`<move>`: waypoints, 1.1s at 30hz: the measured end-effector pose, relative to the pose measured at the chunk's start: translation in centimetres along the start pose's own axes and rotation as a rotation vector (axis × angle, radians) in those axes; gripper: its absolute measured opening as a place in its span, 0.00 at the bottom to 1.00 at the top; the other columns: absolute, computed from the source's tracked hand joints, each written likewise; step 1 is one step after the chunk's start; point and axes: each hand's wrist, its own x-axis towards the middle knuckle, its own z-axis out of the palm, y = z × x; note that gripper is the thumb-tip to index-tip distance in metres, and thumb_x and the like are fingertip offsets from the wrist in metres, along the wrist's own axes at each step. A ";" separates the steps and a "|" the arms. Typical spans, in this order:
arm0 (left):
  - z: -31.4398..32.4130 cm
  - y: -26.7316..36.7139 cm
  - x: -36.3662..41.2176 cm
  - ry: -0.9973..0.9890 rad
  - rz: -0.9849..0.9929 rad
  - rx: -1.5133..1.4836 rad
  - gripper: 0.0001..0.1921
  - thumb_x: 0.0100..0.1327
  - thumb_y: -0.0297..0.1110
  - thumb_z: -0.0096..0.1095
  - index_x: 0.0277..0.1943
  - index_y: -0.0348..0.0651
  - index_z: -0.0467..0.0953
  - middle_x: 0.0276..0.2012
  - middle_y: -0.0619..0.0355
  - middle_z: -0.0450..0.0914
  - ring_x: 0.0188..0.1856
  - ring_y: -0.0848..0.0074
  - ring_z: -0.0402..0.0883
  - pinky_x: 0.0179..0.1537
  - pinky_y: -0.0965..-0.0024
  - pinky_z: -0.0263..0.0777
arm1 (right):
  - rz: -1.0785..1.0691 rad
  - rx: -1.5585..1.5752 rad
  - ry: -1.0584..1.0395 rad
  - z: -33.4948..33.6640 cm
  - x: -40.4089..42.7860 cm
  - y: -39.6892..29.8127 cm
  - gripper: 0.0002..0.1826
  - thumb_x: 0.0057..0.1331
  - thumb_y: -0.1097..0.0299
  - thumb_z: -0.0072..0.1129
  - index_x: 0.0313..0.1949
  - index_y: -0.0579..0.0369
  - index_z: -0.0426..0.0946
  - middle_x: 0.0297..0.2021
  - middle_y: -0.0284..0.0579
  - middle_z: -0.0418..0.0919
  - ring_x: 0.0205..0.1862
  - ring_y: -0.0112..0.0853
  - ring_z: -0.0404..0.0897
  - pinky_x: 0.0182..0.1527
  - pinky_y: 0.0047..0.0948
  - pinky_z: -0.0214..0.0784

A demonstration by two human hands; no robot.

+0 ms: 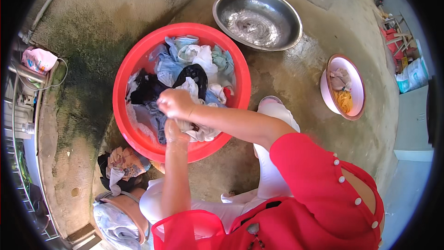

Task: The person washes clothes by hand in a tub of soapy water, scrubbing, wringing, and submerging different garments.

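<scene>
A round red plastic tub (119, 76) stands before me, holding soapy water and a heap of wet clothes. Over its near side, my right hand (175, 103) is curled into a fist just above my left hand (176, 132). Both grip a pale garment (204, 133), mostly hidden by the hands and forearm. Dark blue-grey cloth (156, 113) lies beside my fingers on the left. Farther back in the tub are a black garment (147, 86), light blue clothes (168, 67) and white cloth (204, 59). Suds (142, 128) line the tub's left wall.
A wide metal basin (256, 24) sits on the wet concrete floor beyond the tub. To the right stands a pink basin (326, 86) with yellow and pale cloth inside. Clothes (126, 165) lie left of my leg, beside a laundry-draped bucket (133, 201). A mossy wall (86, 59) bounds the left.
</scene>
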 end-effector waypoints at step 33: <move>-0.7 -0.9 -1.0 -0.182 0.063 -0.013 0.17 0.59 0.37 0.38 0.48 0.40 0.66 0.43 0.55 0.71 0.44 0.68 0.72 0.44 0.67 0.69 | 0.025 -0.173 0.055 0.0 0.3 3.1 0.05 0.39 0.68 0.55 0.13 0.51 0.68 0.13 0.43 0.69 0.18 0.38 0.72 0.23 0.36 0.63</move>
